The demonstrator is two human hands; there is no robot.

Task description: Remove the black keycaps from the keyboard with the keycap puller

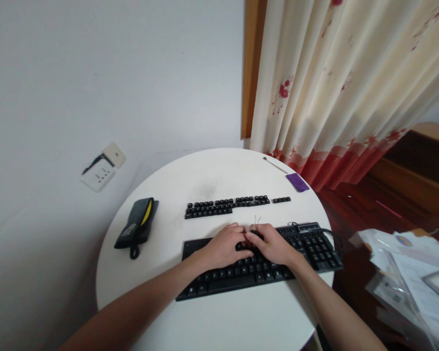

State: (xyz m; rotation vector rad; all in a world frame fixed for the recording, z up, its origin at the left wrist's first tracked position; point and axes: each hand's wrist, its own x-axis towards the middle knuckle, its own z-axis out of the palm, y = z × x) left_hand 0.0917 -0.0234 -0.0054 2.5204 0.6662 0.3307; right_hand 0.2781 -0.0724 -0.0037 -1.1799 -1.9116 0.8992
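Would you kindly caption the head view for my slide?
Left hand and right hand together over a black keyboard on a round white table, loose black keycaps in rows behind.

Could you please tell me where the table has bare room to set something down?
The white table is free behind the loose keycaps, left of the thin stick; between the dark pouch and the keyboard; and before the keyboard, between the forearms. It is crowded at the keyboard, where left hand and right hand are close together.
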